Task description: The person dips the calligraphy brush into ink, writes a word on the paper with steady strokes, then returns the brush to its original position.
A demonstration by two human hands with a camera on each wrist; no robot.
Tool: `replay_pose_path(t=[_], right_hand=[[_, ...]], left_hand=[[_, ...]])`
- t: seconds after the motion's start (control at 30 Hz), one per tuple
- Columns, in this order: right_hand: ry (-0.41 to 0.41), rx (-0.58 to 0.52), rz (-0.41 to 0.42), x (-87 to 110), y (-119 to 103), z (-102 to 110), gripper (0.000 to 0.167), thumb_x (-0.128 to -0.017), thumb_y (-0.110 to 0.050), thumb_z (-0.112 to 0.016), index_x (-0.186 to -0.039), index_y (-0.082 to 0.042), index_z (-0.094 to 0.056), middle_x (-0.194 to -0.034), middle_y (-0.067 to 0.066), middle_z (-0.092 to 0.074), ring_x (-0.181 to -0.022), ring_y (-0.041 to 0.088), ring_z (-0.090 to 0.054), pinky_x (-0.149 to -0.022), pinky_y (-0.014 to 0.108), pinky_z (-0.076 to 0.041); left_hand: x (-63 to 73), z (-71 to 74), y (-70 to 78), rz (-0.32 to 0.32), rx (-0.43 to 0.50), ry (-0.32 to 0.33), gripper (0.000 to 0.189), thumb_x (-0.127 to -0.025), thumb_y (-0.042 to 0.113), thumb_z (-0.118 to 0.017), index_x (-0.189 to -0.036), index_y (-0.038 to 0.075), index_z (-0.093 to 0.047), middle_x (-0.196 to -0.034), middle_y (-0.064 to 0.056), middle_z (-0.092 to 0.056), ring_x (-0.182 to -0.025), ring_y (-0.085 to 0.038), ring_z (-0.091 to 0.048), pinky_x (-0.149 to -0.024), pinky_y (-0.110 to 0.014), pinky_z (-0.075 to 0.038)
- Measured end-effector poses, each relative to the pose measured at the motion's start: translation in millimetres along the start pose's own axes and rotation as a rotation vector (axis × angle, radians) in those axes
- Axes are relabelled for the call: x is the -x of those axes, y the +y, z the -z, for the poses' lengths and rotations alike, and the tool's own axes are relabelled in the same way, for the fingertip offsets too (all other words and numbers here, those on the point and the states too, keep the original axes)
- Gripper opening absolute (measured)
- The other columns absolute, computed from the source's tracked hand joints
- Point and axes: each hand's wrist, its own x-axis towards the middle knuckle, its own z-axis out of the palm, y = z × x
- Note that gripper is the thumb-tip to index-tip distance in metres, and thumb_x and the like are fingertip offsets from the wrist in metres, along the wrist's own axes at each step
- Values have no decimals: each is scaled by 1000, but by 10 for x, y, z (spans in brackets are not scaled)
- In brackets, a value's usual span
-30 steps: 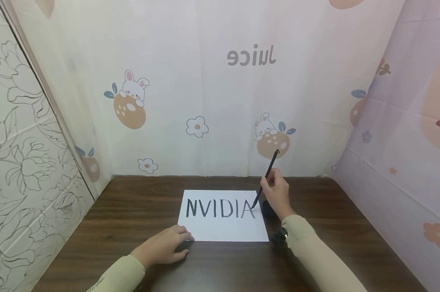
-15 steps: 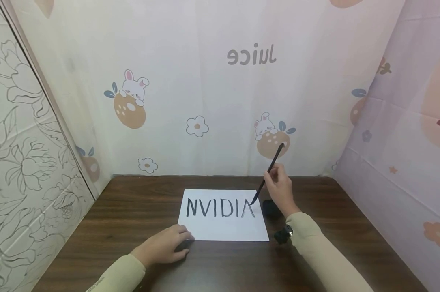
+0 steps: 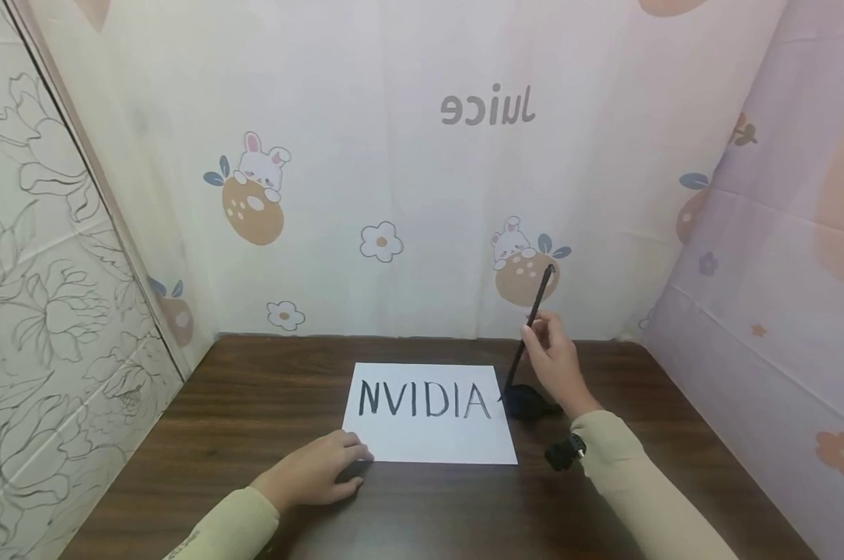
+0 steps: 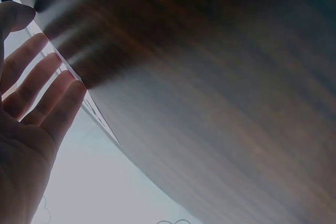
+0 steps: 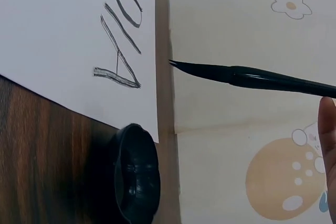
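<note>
A white sheet of paper [image 3: 436,443] lies on the table, with "NVIDIA" lettered in black strokes across its upper half. My left hand [image 3: 316,470] rests at the sheet's lower left corner, fingers extended and slightly spread in the left wrist view. Above the right side of the sheet, my right hand [image 3: 556,364] pinches the shaft of a black writing brush [image 3: 531,327], held tilted with its tip down. In the right wrist view the dark bristles [image 5: 202,70] come to a fine, slightly split point. A small black scalloped dish [image 5: 137,177] stands right beside the paper's right edge.
The dark wood table [image 3: 253,389] meets a printed curtain [image 3: 323,280] at its back edge. Curtains also close off the left and right sides. A black wrist camera [image 3: 565,451] sits at the right cuff.
My right hand has lifted the brush from the last letter "A" and moved right, its tip now by the paper's right edge near the dish. My left hand has stayed put.
</note>
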Motion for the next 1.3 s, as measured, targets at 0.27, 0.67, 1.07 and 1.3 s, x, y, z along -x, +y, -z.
replay_pose_path(t=[0.27, 0.67, 1.07, 1.3], right_hand=[[-16, 43, -58, 6, 14, 211, 33, -105, -19, -52, -134, -2, -50, -98, 13, -58, -81, 25, -60, -64, 28, -55], [-82, 128, -267, 41, 194, 450, 44, -104, -41, -49, -134, -8, -48, -102, 17, -57, -76, 26, -61, -61, 34, -53], [-158, 170, -397, 51, 337, 541, 52, -105, -39, -47, -145, -7, -40, -103, 17, -58, -72, 25, -60, -67, 37, -48], [-192, 196, -405, 47, 478, 568, 60, -105, -36, -48, -156, -10, -29, -97, 15, -57, -66, 24, -61, -67, 37, -47]], left_hand=[[-18, 3, 4, -11, -3, 8, 28, -85, 21, -73, -109, 8, -70, -98, 2, -61, -89, -10, -58, -81, -29, -52], [-13, -9, 25, 1, 3, -5, 28, -86, 21, -73, -110, 8, -70, -98, 2, -61, -90, -11, -58, -82, -29, -52], [-15, -5, 31, 21, 5, -26, 27, -87, 22, -73, -111, 9, -70, -99, 2, -61, -91, -10, -58, -83, -29, -52], [-11, -1, 26, 19, 3, -17, 28, -86, 22, -73, -110, 9, -70, -99, 1, -62, -91, -11, -58, -83, -30, -52]])
